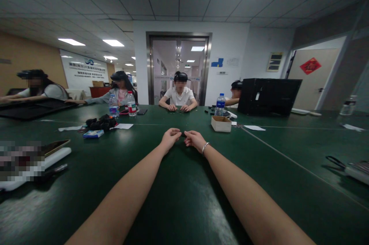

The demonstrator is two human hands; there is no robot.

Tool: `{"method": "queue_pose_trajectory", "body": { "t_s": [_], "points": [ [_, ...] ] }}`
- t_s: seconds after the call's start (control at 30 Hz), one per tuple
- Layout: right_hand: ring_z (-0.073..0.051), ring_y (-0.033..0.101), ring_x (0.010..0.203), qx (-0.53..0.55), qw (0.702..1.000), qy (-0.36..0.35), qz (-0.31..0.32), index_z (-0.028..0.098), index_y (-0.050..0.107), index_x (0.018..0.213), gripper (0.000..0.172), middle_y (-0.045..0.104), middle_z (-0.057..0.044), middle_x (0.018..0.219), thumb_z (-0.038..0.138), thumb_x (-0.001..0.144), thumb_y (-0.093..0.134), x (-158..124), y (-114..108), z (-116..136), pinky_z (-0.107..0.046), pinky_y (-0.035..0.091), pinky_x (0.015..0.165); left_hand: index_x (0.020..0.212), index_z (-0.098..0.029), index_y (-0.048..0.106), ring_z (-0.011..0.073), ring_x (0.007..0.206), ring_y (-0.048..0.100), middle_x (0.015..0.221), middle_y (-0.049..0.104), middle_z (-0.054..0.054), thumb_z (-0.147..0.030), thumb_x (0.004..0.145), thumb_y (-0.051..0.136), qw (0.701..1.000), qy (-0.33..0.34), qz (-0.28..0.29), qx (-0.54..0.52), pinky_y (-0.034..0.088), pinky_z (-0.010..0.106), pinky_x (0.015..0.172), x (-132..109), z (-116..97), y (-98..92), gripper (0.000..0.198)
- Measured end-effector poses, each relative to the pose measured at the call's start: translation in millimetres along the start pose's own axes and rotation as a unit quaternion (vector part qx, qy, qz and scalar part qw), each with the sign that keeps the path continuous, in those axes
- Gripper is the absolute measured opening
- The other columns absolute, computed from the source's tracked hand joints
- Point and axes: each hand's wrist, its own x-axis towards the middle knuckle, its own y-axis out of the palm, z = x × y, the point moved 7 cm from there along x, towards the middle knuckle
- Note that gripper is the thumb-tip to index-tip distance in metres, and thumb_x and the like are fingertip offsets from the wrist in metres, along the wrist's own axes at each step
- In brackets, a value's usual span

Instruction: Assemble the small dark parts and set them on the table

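Observation:
Both my arms stretch forward over a dark green table [184,199]. My left hand [170,138] and my right hand [195,139] meet at the middle of the table, fingers curled and pinched together around a small dark object [182,134] held between them. It is too small to name. A silver bracelet [205,147] circles my right wrist.
A small cardboard box [221,123] stands just beyond my right hand. Water bottles [113,105], a pile of dark items [100,122], papers and a phone lie to the left. A black case [268,96] stands at the right. Several other people sit at the far side.

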Motion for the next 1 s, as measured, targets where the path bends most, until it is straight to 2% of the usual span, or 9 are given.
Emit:
{"method": "queue_pose_trajectory", "body": {
  "t_s": [0.1,0.27,0.4,0.47,0.6,0.67,0.83,0.93,1.0],
  "points": [
    [-0.007,0.053,0.039,-0.008,1.000,-0.001,0.000,0.011,0.052,0.077,0.016,0.056,0.000,0.048,0.025,0.080,0.058,0,0,0,-0.017,0.047,0.040,0.080,-0.012,0.060,0.0089,0.057,0.053,0.068,0.060,0.003,-0.037,0.062,0.070,1.000,-0.020,-0.003,0.022,0.043,0.023,0.058,-1,2,-1.4,0.032],
    [-0.007,0.053,0.039,-0.009,1.000,-0.002,0.000,0.011,0.052,0.079,0.015,0.056,0.000,0.049,0.025,0.081,0.057,-1,0,1,-0.017,0.047,0.040,0.083,-0.014,0.061,0.0091,0.063,0.056,0.079,0.063,0.004,-0.029,0.060,0.072,0.998,0.034,0.002,0.051,0.043,0.021,0.060,-1,-7,-0.7,0.030],
    [-0.007,0.053,0.039,-0.008,1.000,0.001,0.000,0.011,0.051,0.079,0.015,0.056,0.001,0.048,0.024,0.082,0.057,-1,1,2,-0.017,0.047,0.039,0.077,-0.012,0.057,0.0107,0.056,0.056,0.069,0.060,0.004,-0.038,0.073,0.060,0.996,-0.065,-0.038,0.045,0.043,0.023,0.053,2,6,-4.4,0.027],
    [-0.007,0.053,0.038,-0.010,1.000,0.003,-0.003,0.011,0.051,0.079,0.014,0.056,0.000,0.048,0.023,0.082,0.056,-2,1,2,-0.017,0.047,0.039,0.071,-0.011,0.055,0.0097,0.050,0.053,0.060,0.056,0.002,-0.036,0.075,0.058,0.995,-0.079,-0.037,0.052,0.041,0.023,0.051,3,9,-4.2,0.025],
    [-0.007,0.052,0.038,-0.008,1.000,0.003,-0.012,0.011,0.051,0.079,0.013,0.056,0.001,0.047,0.022,0.082,0.056,-2,0,2,-0.017,0.047,0.039,0.075,-0.012,0.057,0.0073,0.054,0.052,0.061,0.056,0.000,-0.022,0.068,0.065,0.999,-0.016,-0.011,0.035,0.042,0.020,0.055,3,2,-1.8,0.014],
    [-0.007,0.052,0.038,-0.006,1.000,0.005,-0.013,0.011,0.051,0.080,0.013,0.055,0.001,0.047,0.023,0.081,0.057,-2,-1,1,-0.017,0.047,0.039,0.080,-0.013,0.059,0.0071,0.058,0.054,0.068,0.059,0.001,-0.017,0.065,0.068,1.000,0.000,-0.008,0.024,0.043,0.020,0.060,3,0,-1.6,0.018],
    [-0.006,0.051,0.037,-0.012,1.000,-0.003,-0.004,0.011,0.051,0.078,0.014,0.056,0.001,0.048,0.024,0.081,0.058,0,0,1,-0.016,0.046,0.038,0.079,-0.012,0.058,0.0093,0.057,0.055,0.067,0.059,0.003,-0.029,0.070,0.064,0.997,-0.069,-0.031,0.001,0.043,0.023,0.057,5,12,-5.3,0.020],
    [-0.006,0.051,0.037,-0.014,1.000,-0.001,-0.005,0.011,0.051,0.078,0.014,0.055,0.001,0.047,0.023,0.081,0.058,0,0,0,-0.016,0.046,0.038,0.076,-0.012,0.060,0.0082,0.054,0.052,0.062,0.058,0.002,-0.027,0.068,0.066,0.999,-0.039,-0.005,0.032,0.041,0.021,0.055,7,11,-4.3,0.019],
    [-0.006,0.051,0.037,-0.014,1.000,0.003,-0.008,0.011,0.051,0.078,0.013,0.055,0.001,0.047,0.022,0.081,0.057,0,-1,0,-0.016,0.047,0.038,0.078,-0.013,0.061,0.0079,0.058,0.053,0.067,0.060,0.002,-0.022,0.063,0.070,0.999,0.000,0.010,0.039,0.042,0.021,0.058,7,6,-3.6,0.019]
  ]
}}
